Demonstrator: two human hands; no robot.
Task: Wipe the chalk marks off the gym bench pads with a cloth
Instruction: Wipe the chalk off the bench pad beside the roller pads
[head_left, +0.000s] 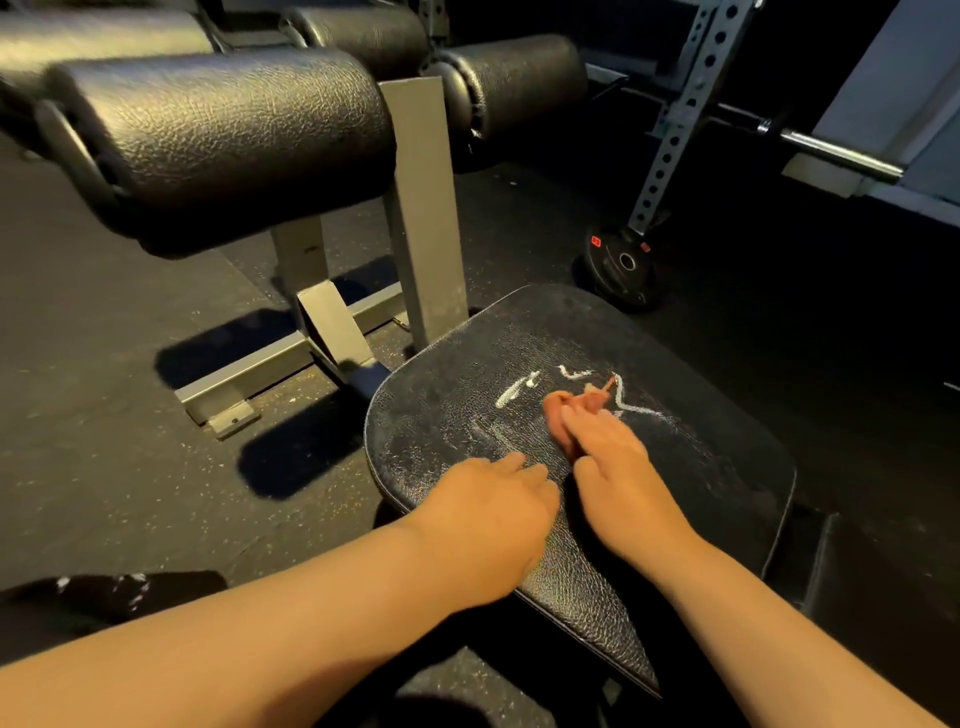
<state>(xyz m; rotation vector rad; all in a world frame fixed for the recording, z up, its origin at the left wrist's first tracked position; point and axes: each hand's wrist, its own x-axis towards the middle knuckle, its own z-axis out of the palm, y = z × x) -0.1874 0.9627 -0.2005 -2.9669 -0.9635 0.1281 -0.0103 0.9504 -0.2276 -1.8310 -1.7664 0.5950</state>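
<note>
Black grained bench pad; white chalk marks; reddish-pink cloth; grey metal frame.

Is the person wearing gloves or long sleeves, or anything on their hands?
No gloves and no sleeves! The left hand and right hand are bare. So are the left forearm and right forearm, as far as the picture shows. I can't spot a watch, bracelet or ring, though it's a bit blurry.
</note>
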